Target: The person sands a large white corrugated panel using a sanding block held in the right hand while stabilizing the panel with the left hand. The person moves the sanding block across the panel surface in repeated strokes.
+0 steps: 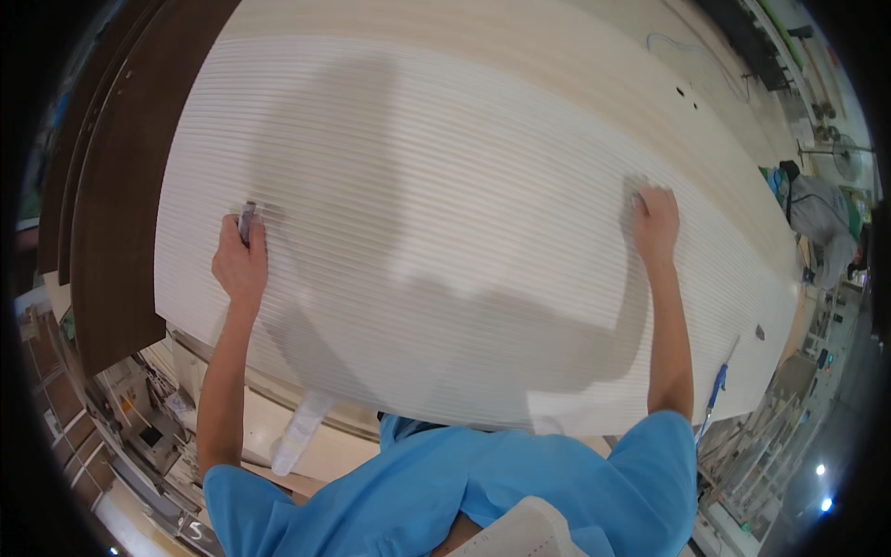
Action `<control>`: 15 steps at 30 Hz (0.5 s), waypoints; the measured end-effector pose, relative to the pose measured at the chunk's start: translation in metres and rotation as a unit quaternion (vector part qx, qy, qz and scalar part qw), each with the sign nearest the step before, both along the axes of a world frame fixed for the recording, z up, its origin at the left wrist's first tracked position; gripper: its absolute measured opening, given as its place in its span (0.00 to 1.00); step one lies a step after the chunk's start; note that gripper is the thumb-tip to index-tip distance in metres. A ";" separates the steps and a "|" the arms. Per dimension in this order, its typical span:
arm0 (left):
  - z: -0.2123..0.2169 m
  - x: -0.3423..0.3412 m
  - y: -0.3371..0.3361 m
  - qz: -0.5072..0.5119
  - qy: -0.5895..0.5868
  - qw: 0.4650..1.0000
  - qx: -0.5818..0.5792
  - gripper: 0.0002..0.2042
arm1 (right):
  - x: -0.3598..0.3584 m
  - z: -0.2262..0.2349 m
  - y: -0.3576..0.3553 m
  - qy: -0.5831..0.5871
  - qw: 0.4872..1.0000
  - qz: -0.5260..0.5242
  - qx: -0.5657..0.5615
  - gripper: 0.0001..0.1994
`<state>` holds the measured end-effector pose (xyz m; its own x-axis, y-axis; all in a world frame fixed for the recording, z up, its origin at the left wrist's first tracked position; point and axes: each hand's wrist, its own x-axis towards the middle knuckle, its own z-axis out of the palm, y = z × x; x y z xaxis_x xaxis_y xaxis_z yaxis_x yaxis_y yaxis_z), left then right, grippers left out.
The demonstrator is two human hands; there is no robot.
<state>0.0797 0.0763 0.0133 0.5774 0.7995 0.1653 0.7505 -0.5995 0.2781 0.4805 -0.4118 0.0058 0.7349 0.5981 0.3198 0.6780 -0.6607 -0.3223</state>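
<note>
A large white panel [483,223] with fine parallel grooves lies in front of me. My left hand [241,265] is on its left part, closed around a small dark grey block [247,221] that stands up between thumb and fingers. What the block is made of I cannot tell. Over at the panel's right part, my right hand [657,223] is curled with its fingertips toward the grooves. A greyish edge shows at those fingertips, too small and blurred to name.
Dark brown boards [130,186] stand along the left side. A blue-handled tool with a thin nozzle [717,382] lies near the panel's right edge, with a small dark piece [759,331] beyond it. A clear plastic-wrapped roll [302,432] sits below the near edge. Another person [821,218] is at far right.
</note>
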 end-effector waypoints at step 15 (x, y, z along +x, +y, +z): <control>0.002 -0.003 0.002 -0.019 -0.021 1.000 0.008 0.16 | -0.043 -0.033 0.253 0.007 0.981 0.180 0.076 0.11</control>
<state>0.0763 0.0783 0.0154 0.5998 0.7743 0.2018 0.7151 -0.6318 0.2990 0.4374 -0.1585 -0.0269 0.4900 0.7658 0.4165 0.8533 -0.3235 -0.4090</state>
